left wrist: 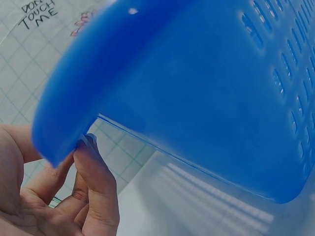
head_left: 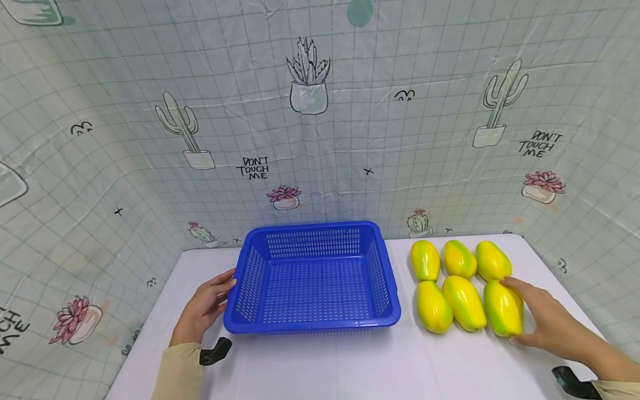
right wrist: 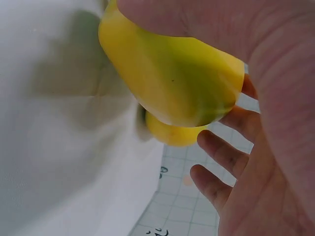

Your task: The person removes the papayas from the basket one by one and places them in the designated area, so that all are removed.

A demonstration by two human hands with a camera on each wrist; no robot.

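Note:
A blue plastic basket (head_left: 312, 289) with slotted walls stands on the white table. My left hand (head_left: 204, 303) is at its left side; in the left wrist view the fingers (left wrist: 98, 184) are bent and hold the basket's rim (left wrist: 64, 118). At the right, my right hand (head_left: 555, 322) spans the near right yellow-green mango (head_left: 502, 308), with the thumb at its near end and a finger at its far end. In the right wrist view this mango (right wrist: 172, 73) lies between thumb and fingers, some of which stand apart from it. The far fingertips are partly hidden.
Several more mangoes stand in two rows beside it, among them one at the far right (head_left: 492, 260) and one at the near left (head_left: 434, 306). A grid-patterned cloth (head_left: 340, 139) with cactus drawings rises behind and beside the white table (head_left: 320, 366).

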